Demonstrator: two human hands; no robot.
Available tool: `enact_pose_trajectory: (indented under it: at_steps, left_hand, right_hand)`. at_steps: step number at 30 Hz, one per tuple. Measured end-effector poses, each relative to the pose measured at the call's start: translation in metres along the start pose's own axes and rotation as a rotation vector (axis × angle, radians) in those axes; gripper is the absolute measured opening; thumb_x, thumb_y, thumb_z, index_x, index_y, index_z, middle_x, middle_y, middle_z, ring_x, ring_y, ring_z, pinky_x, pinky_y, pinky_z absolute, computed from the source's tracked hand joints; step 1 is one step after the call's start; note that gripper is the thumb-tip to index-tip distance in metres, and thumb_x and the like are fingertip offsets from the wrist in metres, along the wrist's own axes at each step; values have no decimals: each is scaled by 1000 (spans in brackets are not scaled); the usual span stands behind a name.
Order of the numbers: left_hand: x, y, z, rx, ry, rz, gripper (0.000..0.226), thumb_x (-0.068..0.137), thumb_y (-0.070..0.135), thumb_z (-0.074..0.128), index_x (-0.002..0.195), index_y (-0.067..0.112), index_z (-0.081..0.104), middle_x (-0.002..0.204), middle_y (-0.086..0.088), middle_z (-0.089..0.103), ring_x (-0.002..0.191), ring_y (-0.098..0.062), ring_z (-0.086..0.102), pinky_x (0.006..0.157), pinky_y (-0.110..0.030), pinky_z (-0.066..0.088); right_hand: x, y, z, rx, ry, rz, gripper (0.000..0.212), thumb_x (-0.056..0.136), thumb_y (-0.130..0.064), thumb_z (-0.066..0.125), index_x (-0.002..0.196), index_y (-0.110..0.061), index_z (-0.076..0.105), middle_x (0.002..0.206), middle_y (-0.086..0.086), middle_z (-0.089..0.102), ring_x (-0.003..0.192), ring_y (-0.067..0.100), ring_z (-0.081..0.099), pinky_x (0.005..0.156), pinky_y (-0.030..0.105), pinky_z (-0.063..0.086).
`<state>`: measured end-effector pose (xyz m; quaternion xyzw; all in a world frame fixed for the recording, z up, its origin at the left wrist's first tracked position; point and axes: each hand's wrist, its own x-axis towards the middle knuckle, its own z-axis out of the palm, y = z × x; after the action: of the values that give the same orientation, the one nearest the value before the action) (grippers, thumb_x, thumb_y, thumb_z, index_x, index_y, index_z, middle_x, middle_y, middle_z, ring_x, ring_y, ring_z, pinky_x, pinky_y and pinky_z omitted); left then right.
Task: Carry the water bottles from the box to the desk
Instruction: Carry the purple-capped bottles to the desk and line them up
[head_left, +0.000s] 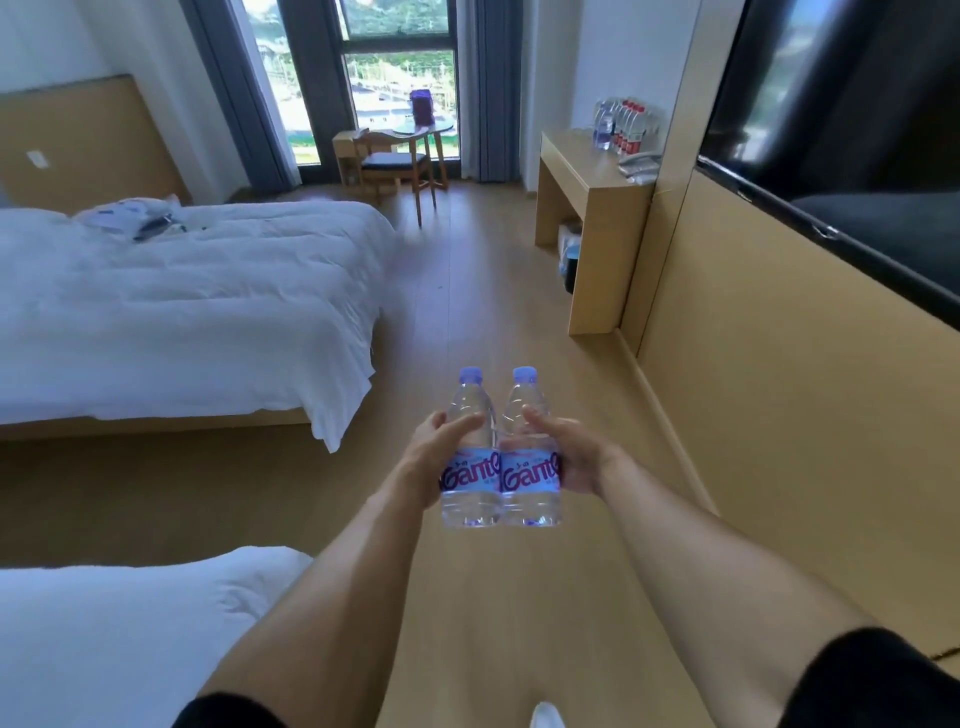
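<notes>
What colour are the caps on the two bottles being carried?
Pale purple-blue caps on both, clearest in the head view.

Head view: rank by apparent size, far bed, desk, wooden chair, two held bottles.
1. far bed
2. desk
3. wooden chair; farther away, so its rank against the bottles is unsure
4. left bottle and right bottle: look alike, tied

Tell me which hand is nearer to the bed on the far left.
Left. The left hand holds a bottle on the side toward the bed. The right hand holds the other bottle, farther from it, toward the wooden wall.
</notes>
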<state>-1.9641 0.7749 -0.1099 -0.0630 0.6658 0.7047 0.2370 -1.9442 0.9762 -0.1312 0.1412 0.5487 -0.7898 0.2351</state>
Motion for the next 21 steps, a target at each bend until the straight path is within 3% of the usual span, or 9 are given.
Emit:
enact_pose_trajectory:
  at_steps: [5,13,16,21]
  left_hand:
    - [65,42,14,-34,31,8,41,89,31,75,122,17,54,115,-25,68,84,-34,70,79,-48,61]
    - [157,85,21,-42,63,1,48,88,30,76,126,15,52,116,-24,67,89,-34,71,88,-52,60]
    - [200,98,18,-47,45,7,48,87,28,77,126,13,53,117,-26,67,88,-36,71,88,-53,59]
    - [289,128,9,-49,4,4,48,88,27,76,128,13,53,118,-28,66,88,-36,70,85,-50,59]
  right_hand:
    - [59,-60,-29,-38,-75,10,54,81,-46,74,115,-7,58,109,20,74,91,37,74,70,43,61]
    - [134,-132,-56,-48,-106,44,45,89,-46,64,113,-8,58,97,15,77,80,30,75,65,37,61]
    - [167,-154,-67,-55,-71,40,38,96,-45,58,110,-9,58,91,13,78,77,28,75,65,37,62]
    - [237,-198,-81,-91,12,41,44,97,-48,57,118,-9,56,91,11,77,80,28,74,68,38,61]
